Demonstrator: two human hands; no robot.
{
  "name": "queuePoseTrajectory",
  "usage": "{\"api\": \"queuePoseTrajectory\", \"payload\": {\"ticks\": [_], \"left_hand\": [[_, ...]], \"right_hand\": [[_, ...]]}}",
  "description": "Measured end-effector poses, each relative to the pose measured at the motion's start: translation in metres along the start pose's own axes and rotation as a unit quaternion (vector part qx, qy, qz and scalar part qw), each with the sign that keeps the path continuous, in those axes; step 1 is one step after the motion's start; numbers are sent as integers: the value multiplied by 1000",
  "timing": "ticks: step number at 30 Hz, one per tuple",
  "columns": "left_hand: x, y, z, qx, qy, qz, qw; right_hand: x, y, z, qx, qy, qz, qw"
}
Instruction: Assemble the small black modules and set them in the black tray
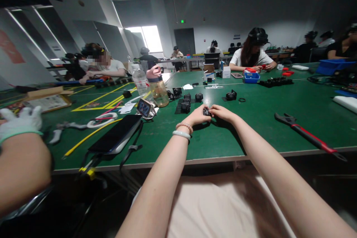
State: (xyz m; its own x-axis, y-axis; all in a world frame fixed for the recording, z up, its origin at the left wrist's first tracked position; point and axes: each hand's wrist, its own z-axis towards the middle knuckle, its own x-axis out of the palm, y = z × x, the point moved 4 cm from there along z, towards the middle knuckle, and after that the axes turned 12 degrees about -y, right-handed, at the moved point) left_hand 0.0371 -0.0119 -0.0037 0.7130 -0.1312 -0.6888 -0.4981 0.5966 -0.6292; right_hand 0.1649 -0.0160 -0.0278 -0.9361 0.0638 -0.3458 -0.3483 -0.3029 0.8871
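Both my hands meet over the green table (223,141), close to its front edge. My left hand (198,115), with a beaded bracelet and a pale bangle at its wrist, is closed around a small black part (206,112). From the other side, the fingertips of my right hand (222,113) pinch the same part. My fingers cover much of it, so its kind does not show. Just beyond lie several black camera-like units (186,105). Another black unit (230,95) and a small black ring (241,100) lie farther right.
Adjustable pliers (306,135) with red-black handles lie at right. At left are a dark phone (115,134), a small screen device (145,108), a pink-lidded bottle (158,89) and a yellow cable (90,138). A co-worker's gloved hand (21,122) reaches in at far left.
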Motion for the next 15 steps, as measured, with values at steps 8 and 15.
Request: {"api": "queuePoseTrajectory", "payload": {"ticks": [8,15], "left_hand": [[-2,-9,-2,0,1,-2,1000],[-3,-12,-2,-3,-1,5,1000]], "right_hand": [[1,10,-8,-19,40,49,998],[1,11,-8,-25,52,48,997]]}}
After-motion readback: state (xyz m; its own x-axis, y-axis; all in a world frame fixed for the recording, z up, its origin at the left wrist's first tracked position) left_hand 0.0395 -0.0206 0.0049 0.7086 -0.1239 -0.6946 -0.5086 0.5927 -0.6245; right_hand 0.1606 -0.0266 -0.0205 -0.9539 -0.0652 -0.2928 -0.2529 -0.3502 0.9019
